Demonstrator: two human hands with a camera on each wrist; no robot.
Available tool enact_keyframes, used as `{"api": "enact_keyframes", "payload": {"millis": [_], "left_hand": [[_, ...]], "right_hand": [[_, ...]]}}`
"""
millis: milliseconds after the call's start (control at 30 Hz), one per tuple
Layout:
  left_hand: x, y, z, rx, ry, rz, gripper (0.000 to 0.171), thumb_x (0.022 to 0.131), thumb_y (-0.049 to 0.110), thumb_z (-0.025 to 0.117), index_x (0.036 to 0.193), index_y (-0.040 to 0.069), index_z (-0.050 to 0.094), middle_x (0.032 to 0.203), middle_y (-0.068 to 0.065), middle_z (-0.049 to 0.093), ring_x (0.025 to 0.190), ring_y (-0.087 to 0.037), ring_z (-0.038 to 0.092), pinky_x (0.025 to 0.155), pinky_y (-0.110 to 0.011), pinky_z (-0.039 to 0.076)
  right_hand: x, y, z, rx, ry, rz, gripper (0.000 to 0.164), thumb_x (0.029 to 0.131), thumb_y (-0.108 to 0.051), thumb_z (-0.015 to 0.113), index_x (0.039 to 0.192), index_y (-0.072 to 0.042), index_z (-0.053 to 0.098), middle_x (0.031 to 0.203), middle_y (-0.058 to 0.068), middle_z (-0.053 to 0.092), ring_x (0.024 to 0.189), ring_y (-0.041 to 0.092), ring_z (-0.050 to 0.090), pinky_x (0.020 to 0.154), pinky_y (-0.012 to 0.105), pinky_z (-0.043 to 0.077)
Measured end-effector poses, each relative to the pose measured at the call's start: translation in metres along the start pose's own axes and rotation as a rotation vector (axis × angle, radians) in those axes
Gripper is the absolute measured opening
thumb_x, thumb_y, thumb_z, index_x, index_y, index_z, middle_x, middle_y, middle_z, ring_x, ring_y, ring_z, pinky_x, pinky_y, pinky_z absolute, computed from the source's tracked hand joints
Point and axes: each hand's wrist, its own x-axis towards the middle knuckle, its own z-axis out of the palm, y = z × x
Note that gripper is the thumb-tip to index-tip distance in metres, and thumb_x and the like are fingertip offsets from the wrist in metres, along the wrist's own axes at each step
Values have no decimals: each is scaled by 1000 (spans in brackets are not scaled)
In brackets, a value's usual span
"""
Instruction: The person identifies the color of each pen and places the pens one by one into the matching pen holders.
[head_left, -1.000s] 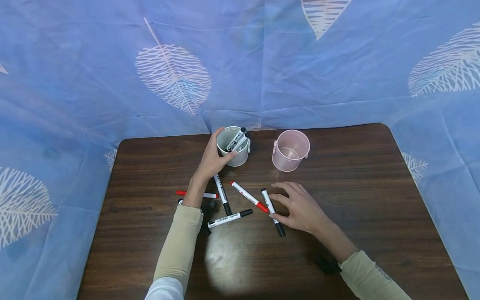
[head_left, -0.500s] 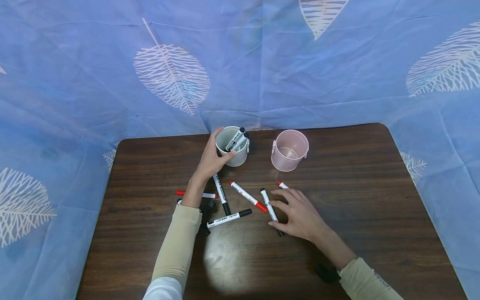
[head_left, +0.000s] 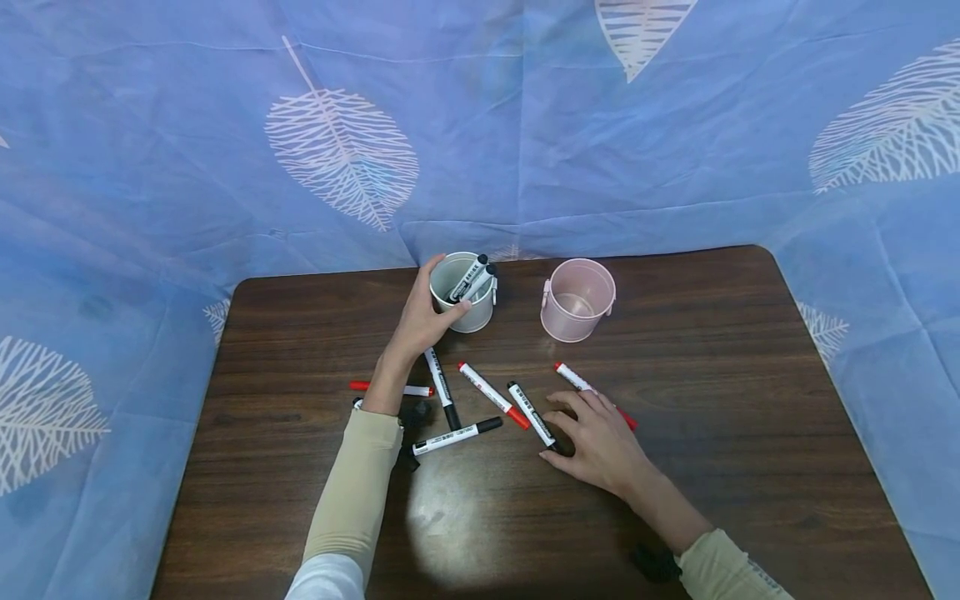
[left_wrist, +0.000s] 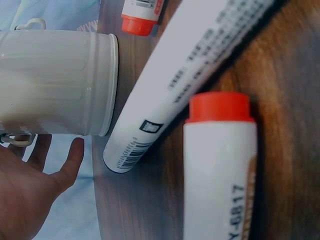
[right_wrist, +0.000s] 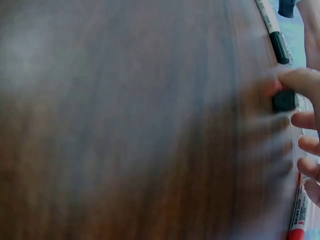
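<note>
My left hand (head_left: 424, 321) holds a pale grey-green little bucket (head_left: 472, 317) by its left side. Two markers (head_left: 471, 283) with black ends lean inside the bucket. In the left wrist view, the thumb and fingers of that hand lie along the bucket's wall (left_wrist: 55, 85). My right hand (head_left: 600, 437) is low over the table, its thumb and index finger at either side of the black cap (right_wrist: 285, 101) of a white marker (head_left: 531, 414). Part of that cap is hidden under the hand. A red-capped marker (head_left: 573, 377) lies partly beneath the same hand.
A pink bucket (head_left: 577, 300) stands at the back, right of the other bucket. Between the arms lie a red-capped marker (head_left: 491, 393) and black-capped markers (head_left: 456, 437), (head_left: 441, 379). Another red-capped marker (head_left: 417, 391) is partly behind the left forearm. A leaf-print cloth (head_left: 465, 125) hangs behind the table.
My right hand has moved slightly toward the near side, uncovering the red-capped marker beneath it. The black-capped marker has turned and shifted a little left. My left hand stays on the bucket.
</note>
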Motion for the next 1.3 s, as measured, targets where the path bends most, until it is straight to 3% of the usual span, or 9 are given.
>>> {"api": "enact_keyframes", "payload": {"millis": [300, 767, 867, 1000, 1100, 1300], "left_hand": [[0, -1, 0, -6, 2, 6, 85, 88, 27, 76, 156, 26, 24, 150, -8, 38, 131, -26, 45, 106, -50, 38], [1, -1, 0, -22, -9, 1, 85, 88, 27, 76, 156, 25, 24, 151, -7, 37, 132, -26, 44, 106, -50, 36], [1, -1, -1, -22, -7, 4, 85, 88, 28, 76, 156, 26, 25, 151, -7, 38, 132, -26, 44, 107, -50, 36], [0, 0, -2, -14, -10, 4, 85, 88, 29, 76, 155, 27, 25, 152, -6, 37, 132, -25, 44, 107, -51, 36], [-1, -1, -1, -4, -13, 3, 85, 88, 29, 76, 155, 27, 24, 152, -7, 37, 132, -25, 44, 107, -49, 36], [0, 0, -2, -10, -12, 8, 84, 88, 28, 75, 155, 26, 25, 152, -7, 37, 133, -25, 44, 108, -50, 35]], "right_hand": [[-1, -5, 0, 24, 30, 73, 31, 78, -35, 84, 101, -16, 73, 120, 4, 59, 106, 25, 56, 98, 49, 44], [-1, -3, 3, 102, 235, 117, 24, 78, -23, 84, 97, -15, 72, 110, 0, 63, 93, 20, 60, 80, 40, 54], [0, -4, 2, 169, 275, 152, 25, 78, -20, 84, 99, -16, 72, 102, -2, 67, 78, 15, 58, 66, 35, 52], [1, -4, 1, 243, 316, 193, 27, 78, -17, 85, 102, -15, 73, 93, -3, 72, 69, 10, 60, 57, 32, 51], [2, -4, -2, 285, 345, 206, 28, 77, -15, 86, 102, -14, 74, 93, 0, 74, 75, 12, 67, 61, 35, 56], [12, 1, -13, 334, 404, 207, 29, 76, -11, 86, 102, -11, 74, 92, 3, 74, 77, 15, 69, 61, 36, 57]]}}
